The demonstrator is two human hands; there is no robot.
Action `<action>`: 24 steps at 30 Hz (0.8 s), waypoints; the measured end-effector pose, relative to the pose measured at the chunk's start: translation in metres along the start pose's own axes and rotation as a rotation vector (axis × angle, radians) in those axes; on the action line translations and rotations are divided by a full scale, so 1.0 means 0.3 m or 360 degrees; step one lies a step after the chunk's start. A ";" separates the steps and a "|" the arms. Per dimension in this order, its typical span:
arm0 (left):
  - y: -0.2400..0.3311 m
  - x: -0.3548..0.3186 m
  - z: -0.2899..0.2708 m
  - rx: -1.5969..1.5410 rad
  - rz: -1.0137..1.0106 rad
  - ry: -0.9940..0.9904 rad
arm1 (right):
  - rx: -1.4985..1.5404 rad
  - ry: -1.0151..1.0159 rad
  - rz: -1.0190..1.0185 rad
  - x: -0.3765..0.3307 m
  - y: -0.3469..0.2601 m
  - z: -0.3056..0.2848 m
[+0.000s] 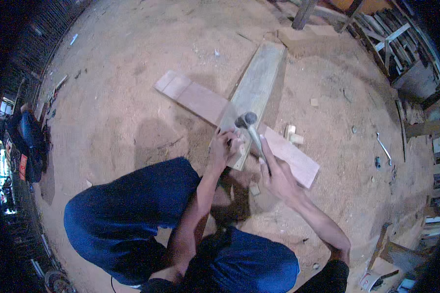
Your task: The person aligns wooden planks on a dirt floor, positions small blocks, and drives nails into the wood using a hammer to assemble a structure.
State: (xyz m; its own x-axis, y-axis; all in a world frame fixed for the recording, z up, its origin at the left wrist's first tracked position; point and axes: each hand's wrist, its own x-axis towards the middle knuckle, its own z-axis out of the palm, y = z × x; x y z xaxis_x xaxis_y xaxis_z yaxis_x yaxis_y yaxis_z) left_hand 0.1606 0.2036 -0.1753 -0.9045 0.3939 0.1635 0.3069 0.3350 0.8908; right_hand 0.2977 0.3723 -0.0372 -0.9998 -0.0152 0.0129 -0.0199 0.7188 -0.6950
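Observation:
My right hand (281, 178) is wrapped around the pale handle of a hammer (255, 136), whose dark head is above the near part of a long pale board (260, 75). Close to that head, my left hand (225, 146) rests at the board's left edge with its fingers pinched together. Whatever those fingers hold, if anything, is too small to make out. Under the pale board lies a pinkish plank (200, 101), crossing it at an angle on the ground. Its middle is hidden by the upper board.
Small wood offcuts (293, 136) lie just right of the boards. Farther right, a metal wrench (384, 149) is on the dirt floor (117, 97). Stacked timber (386, 41) fills the far right corner, and a white tub (370, 281) stands at the lower right.

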 end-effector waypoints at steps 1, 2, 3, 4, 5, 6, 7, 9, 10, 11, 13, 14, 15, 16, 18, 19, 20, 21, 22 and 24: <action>0.055 0.014 0.000 0.0000 0.0062 -0.0042 | -0.0053 -0.0001 0.0012 -0.016 0.006 -0.014; -0.031 0.017 0.013 -0.0192 -0.0042 0.0073 | -0.0053 -0.0011 0.0004 -0.017 0.016 0.027; -0.125 0.015 0.015 -0.0380 -0.0135 0.0202 | -0.0039 -0.0034 0.0001 0.009 0.012 0.052; -0.095 0.008 -0.025 0.0321 0.0147 0.0115 | -0.0013 -0.0105 0.0032 0.033 0.015 0.047; -0.075 -0.001 -0.021 0.0257 0.0075 0.0111 | 0.0005 -0.0191 0.0080 0.039 0.017 0.040; -0.053 -0.007 -0.013 0.0193 0.0003 0.0108 | -0.0021 -0.0198 0.0106 0.039 0.021 0.041; -0.033 -0.005 -0.019 0.0130 -0.0054 0.0109 | -0.0057 -0.0194 0.0123 0.038 0.004 0.028; -0.105 -0.005 -0.025 -0.0006 0.0103 0.0216 | 0.0006 -0.0182 0.0176 0.045 -0.057 0.017; -0.128 -0.014 -0.027 -0.0079 0.0170 0.0263 | 0.0085 -0.0173 0.0227 0.041 -0.082 0.012; -0.054 0.009 -0.013 0.0178 0.0200 0.0208 | 0.0023 -0.0161 0.0200 0.024 -0.039 0.018; -0.037 0.007 0.010 0.0225 0.0132 0.0140 | -0.0062 -0.0148 0.0109 0.011 0.038 0.054; -0.032 0.004 0.001 0.0272 0.0096 0.0113 | -0.0078 -0.0155 0.0078 0.011 0.044 0.056; -0.030 0.010 0.011 0.0225 0.0100 0.0200 | -0.0095 -0.0161 0.0048 0.026 0.048 0.049; -0.063 -0.003 0.005 0.0259 0.0136 0.0188 | -0.0064 -0.0296 0.0214 0.045 0.007 0.031; -0.109 0.010 -0.043 0.0341 0.0233 0.0180 | -0.0028 -0.0270 0.0257 0.067 -0.063 0.018; -0.087 0.010 -0.021 0.0225 0.0233 0.0228 | -0.0036 -0.0125 0.0176 0.042 -0.054 0.027; -0.064 0.014 0.002 0.0109 0.0233 0.0277 | -0.0048 -0.0081 0.0138 0.027 -0.041 0.031; -0.041 0.012 0.020 -0.0006 0.0231 0.0328 | -0.0061 -0.0046 0.0103 0.012 -0.027 0.033; -0.036 0.010 0.009 0.0092 0.0222 0.0256 | -0.0061 -0.0107 0.0094 0.019 -0.015 0.039; -0.028 0.006 -0.014 0.0286 0.0202 0.0113 | -0.0042 -0.0204 0.0146 0.039 -0.007 0.028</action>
State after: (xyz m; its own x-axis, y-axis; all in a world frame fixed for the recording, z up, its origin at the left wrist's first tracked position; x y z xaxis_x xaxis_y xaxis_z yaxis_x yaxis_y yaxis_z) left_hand 0.1551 0.1978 -0.1808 -0.8719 0.3835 0.3045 0.4616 0.4360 0.7726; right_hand 0.2862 0.3647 -0.0415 -0.9891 -0.0364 -0.1427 0.0695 0.7393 -0.6698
